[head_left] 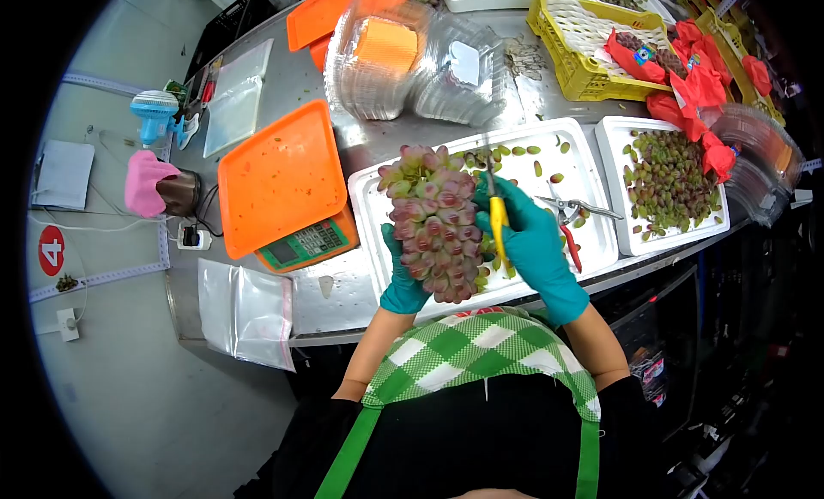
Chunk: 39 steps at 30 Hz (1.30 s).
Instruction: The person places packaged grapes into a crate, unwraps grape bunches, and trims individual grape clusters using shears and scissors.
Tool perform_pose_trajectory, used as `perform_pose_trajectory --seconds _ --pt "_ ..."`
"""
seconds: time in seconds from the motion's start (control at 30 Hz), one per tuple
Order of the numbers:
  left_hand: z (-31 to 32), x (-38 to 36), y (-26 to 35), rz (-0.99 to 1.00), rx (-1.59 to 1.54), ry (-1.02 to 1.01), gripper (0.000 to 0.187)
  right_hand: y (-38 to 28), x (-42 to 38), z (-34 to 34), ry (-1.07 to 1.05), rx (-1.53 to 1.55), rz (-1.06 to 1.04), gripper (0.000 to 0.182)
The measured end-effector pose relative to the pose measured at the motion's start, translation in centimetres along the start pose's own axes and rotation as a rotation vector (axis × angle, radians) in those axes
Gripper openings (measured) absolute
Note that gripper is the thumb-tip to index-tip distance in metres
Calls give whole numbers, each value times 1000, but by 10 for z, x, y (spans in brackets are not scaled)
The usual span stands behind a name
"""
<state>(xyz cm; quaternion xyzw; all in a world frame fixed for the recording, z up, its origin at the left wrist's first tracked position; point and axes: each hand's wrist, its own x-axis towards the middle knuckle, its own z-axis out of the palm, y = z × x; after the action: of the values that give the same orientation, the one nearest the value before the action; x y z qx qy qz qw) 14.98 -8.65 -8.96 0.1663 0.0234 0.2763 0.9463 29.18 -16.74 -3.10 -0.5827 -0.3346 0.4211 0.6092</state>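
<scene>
A large bunch of pinkish-green grapes (436, 220) is held up over a white foam tray (365, 209). My left hand (403, 272), in a teal glove, supports it from the left and below, with most of its fingers hidden behind the grapes. My right hand (536, 241), gloved the same way, is closed around yellow-handled scissors (499, 224). Their narrow blades point away from me, close to the right side of the bunch. Loose grapes (538, 168) lie in the tray. Red-handled pruning shears (571, 233) rest at its right.
Left stands an orange scale (283, 181) with a display; plastic bags (245, 310) lie nearby. Stacked clear plastic boxes (378, 61) are behind the tray. On the right are a second white tray (614, 156) full of grapes and a yellow crate (592, 85) with red wrapping.
</scene>
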Motion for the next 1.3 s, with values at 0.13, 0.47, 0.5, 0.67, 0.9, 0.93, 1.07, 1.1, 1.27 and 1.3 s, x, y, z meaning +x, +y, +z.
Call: perform_pose_trajectory --seconds 0.13,0.47,0.5,0.67,0.9,0.93,1.07,1.1,1.27,1.3 --pt "-10 -16 5 -99 112 188 80 -14 -3 -12 -18 106 16 52" --pt "23 12 17 -183 679 391 61 30 6 -6 169 298 269 40" --pt "23 14 18 -172 744 406 62 40 8 -9 179 318 283 39" --pt "15 20 21 -166 859 366 71 64 14 -23 78 525 299 31" --pt "27 25 29 -139 950 233 74 79 11 -31 -26 972 312 43" --pt "28 27 28 -112 950 239 72 82 10 -31 -57 1045 299 42" --pt "46 31 24 -64 912 320 69 104 12 -34 -167 1082 244 47" --pt "45 31 20 -50 905 351 69 108 13 -34 -164 1117 253 47" --pt "37 30 0 22 871 454 69 119 20 -41 -205 1081 299 42" --pt "39 29 -7 49 846 475 69 129 22 -44 -204 1129 334 41"
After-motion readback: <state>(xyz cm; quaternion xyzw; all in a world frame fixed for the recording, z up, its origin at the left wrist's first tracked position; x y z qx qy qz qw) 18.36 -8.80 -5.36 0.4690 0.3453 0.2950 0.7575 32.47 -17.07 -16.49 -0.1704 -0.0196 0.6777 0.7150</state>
